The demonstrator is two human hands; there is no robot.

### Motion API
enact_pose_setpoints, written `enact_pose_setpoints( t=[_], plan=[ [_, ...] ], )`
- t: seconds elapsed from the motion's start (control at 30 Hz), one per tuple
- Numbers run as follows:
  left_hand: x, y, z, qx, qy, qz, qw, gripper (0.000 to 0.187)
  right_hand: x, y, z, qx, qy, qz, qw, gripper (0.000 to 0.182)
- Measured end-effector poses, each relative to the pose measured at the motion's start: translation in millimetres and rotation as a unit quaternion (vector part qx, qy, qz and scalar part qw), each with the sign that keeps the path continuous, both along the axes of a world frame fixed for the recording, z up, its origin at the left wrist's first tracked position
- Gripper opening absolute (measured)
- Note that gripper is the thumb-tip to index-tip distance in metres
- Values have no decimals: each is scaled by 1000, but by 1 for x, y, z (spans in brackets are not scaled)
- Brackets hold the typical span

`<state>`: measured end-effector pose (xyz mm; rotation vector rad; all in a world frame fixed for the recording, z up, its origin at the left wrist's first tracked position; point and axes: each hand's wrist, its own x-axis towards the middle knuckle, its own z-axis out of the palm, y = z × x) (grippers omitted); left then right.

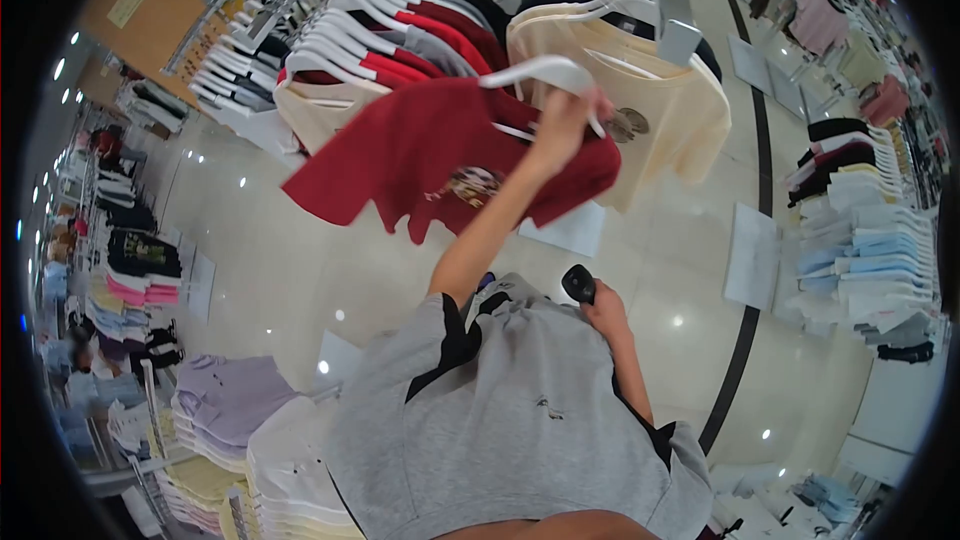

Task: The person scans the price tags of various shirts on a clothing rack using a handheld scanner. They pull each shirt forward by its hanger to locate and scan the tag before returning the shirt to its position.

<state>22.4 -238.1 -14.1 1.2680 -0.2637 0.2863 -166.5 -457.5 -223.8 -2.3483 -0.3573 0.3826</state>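
Observation:
My left hand (567, 120) is closed round the white hanger (540, 72) of a dark red shirt (400, 140) with a printed front. The shirt hangs out in front of the rack, beside a cream shirt (670, 105). Lower down and to the right, my right hand (606, 310) grips a black handheld device (578, 284) near my waist. What the device is cannot be made out for certain.
Close ahead stands a metal rack (678, 30) packed with shirts on white hangers. A rack of light blue and white clothes (870, 250) is at the right. Lilac shirts (232, 395) hang at the lower left, and a wooden panel (130, 10) stands upper left.

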Motion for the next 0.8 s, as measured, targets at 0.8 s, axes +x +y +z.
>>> enact_pose_setpoints(
  t=[0.8],
  plan=[
    [7,40,-19,-88,-3,258,962,16,-8,-8,-11,14,-8,-38,999,33]
  ],
)
